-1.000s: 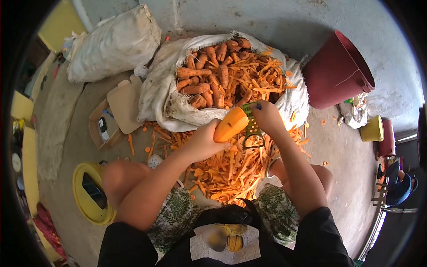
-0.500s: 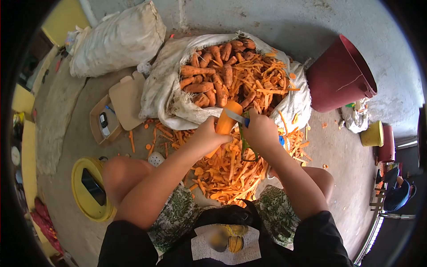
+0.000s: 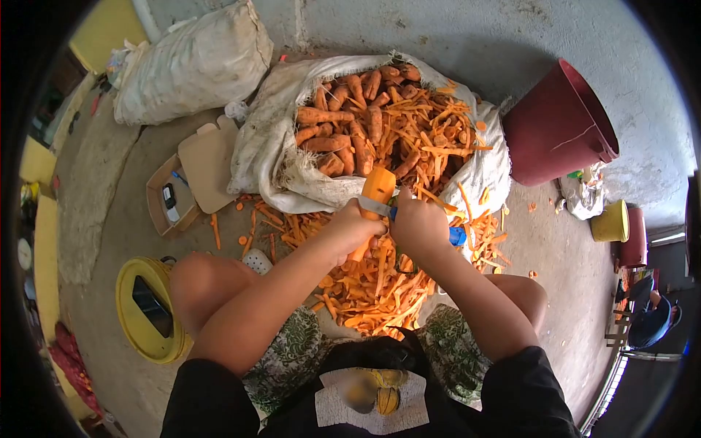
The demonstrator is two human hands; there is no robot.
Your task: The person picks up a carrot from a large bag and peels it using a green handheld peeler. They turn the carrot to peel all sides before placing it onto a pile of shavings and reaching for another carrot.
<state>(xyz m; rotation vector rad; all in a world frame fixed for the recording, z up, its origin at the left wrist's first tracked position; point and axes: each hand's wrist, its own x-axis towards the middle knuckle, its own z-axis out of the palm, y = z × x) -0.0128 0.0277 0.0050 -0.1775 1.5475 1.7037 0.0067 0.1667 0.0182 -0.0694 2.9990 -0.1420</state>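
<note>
Head view, left to right: phone point(image 3: 152, 305) on the yellow bucket point(image 3: 125, 320), open box point(image 3: 202, 166), then left hand point(image 3: 352, 232), fingers curled tight round one carrot point(image 3: 379, 184), which sits above the peelings point(image 3: 380, 296), on the near side of the sack point(image 3: 255, 142). Knife point(image 3: 373, 205) next, flat across the carrot — half a second ago its blade was by the far end, now it's down beside the left fingers, so work is at mid-carrot. Right hand point(image 3: 420, 225) closed on the handle; exact finger placement can't tell. Carrot looks peeled — bright orange, smooth, small dark mark, tilted, partly hidden by the grip. Red bucket point(image 3: 551, 128) far right.
</note>
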